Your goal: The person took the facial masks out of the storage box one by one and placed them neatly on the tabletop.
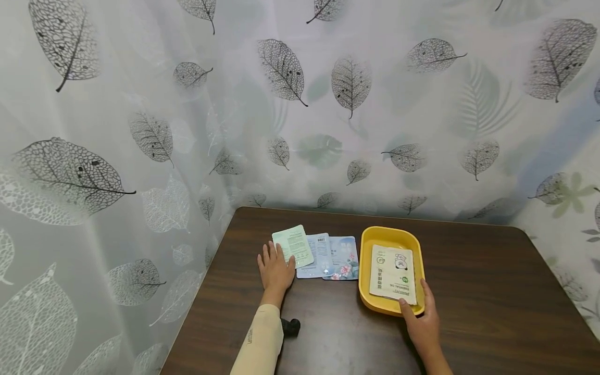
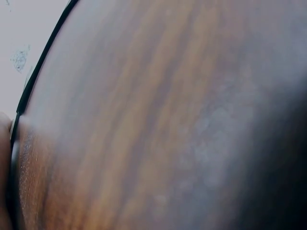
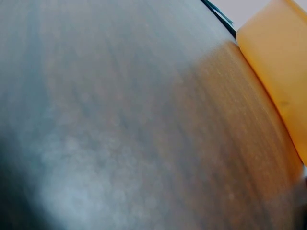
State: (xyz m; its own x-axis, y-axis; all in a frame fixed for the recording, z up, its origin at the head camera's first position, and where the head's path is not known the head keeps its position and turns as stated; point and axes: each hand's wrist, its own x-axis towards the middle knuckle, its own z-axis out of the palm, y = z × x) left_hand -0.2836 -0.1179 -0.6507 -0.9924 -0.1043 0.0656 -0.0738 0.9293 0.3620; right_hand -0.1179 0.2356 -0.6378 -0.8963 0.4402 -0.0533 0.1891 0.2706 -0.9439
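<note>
My left hand [image 1: 275,272] lies with its fingers spread, touching the lower left edge of a pale green flat packet [image 1: 295,245]. That packet overlaps a light blue packet [image 1: 319,260], which in turn overlaps another blue packet with pink flowers [image 1: 344,259]. To the right, my right hand [image 1: 423,323] grips the near right corner of a yellow plastic tray [image 1: 367,291], thumb over the rim and fingers along the outside. Inside the tray lies a cream packet [image 1: 391,273] with a panda picture and green print. The tray's outer wall [image 3: 280,62] also shows in the right wrist view.
A dark wood-grain table [image 1: 337,333] carries everything, its far edge close to a leaf-patterned curtain [image 1: 304,130]. Beside the left forearm is a small black object [image 1: 291,327], probably part of the wrist camera. The left wrist view shows mostly blurred tabletop [image 2: 144,120].
</note>
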